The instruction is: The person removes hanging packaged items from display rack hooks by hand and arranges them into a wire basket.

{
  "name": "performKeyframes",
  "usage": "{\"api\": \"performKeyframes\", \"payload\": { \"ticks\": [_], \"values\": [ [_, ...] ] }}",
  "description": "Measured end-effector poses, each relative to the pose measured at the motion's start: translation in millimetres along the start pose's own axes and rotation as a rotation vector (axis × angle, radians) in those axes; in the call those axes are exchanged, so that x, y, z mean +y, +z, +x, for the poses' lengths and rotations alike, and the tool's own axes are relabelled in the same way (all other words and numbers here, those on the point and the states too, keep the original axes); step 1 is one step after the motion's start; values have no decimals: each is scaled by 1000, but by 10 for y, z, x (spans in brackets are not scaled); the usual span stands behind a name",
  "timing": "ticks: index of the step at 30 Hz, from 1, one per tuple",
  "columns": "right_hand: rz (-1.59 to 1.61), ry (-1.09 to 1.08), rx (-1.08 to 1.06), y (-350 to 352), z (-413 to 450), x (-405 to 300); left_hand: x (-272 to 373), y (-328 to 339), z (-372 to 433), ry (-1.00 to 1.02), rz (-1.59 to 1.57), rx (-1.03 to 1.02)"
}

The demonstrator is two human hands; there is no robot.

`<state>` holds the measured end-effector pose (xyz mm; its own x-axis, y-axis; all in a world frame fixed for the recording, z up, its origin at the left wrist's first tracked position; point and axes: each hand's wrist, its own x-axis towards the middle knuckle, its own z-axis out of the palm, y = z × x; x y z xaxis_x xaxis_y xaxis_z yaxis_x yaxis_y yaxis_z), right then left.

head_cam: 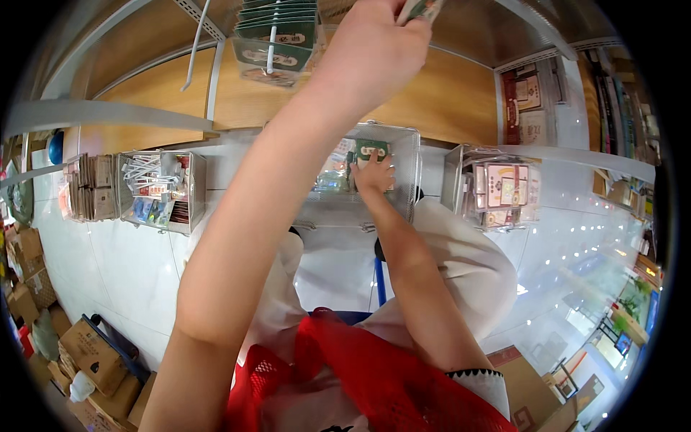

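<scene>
My left hand (386, 40) is raised at the top of the view, its fingers shut on a small flat packet (421, 11) that is partly cut off by the picture's edge. Down in the wire mesh basket (402, 141) before me, my right hand (373, 174) rests with spread fingers on a green packet (372, 147) with a pale label. Other clear-wrapped packets (336, 171) lie to the left of that hand, partly behind my left forearm. From a white display hook (271, 51) hangs a row of dark green packets (278, 38), left of my raised hand.
Another wire basket (197, 186) at left holds white hooks (151, 171) and packets. At right, a basket (453, 175) carries pink-and-cream wrapped packs (502, 186). A bare hook (194, 51) juts from the shelf unit. Cardboard boxes (94, 353) stand at lower left.
</scene>
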<state>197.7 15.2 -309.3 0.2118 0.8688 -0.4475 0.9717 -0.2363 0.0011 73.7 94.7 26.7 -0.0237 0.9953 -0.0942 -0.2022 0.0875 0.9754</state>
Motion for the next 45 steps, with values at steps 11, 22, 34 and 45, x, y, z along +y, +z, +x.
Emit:
{"api": "performKeyframes", "payload": {
  "ticks": [11,22,34,45],
  "values": [
    [79,-71,328,476,18,111,54,154,33,-136,151,35],
    [16,-613,260,555,134,413,-76,128,12,-54,112,-50],
    [-149,-501,-35,705,262,448,39,37,-43,-28,142,-130],
    [326,-796,206,186,129,130,99,-44,-116,21,93,-90]
  ]
}}
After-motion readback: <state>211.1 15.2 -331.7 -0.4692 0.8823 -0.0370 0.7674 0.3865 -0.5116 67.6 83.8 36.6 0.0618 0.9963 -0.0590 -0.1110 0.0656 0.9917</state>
